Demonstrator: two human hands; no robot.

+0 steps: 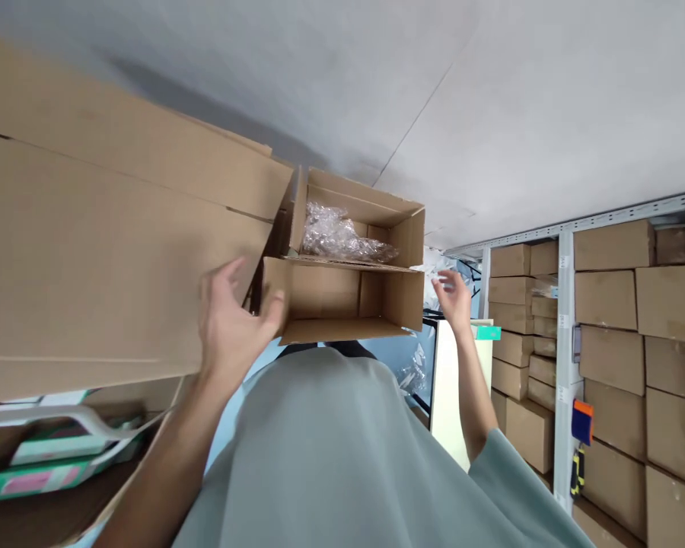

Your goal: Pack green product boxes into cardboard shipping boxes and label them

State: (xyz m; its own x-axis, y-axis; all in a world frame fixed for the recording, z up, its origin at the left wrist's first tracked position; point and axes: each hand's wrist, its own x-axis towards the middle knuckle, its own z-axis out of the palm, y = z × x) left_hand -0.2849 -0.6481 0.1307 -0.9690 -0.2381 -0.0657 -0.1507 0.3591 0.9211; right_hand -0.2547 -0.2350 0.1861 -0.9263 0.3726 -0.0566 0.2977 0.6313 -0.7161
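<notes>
left hand (234,323): gripping box (342,304) by its left flap | right hand (454,297): open, empty, right of box | plastic wrap (336,236) inside

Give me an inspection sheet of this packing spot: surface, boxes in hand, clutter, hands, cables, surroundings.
Surface: grey concrete floor.
Job's things: small open brown cardboard box; behind it a second open cardboard box holding crinkled clear plastic wrap.
Clutter: large flat brown cardboard sheet; teal and pink packets below it.
Hands: left hand grips the small box's flap with thumb around its edge; right hand open, touching nothing.
Cables: nothing seen.
Surroundings: metal shelf rack stacked with brown cartons; orange and blue tool hanging on the rack post.
</notes>
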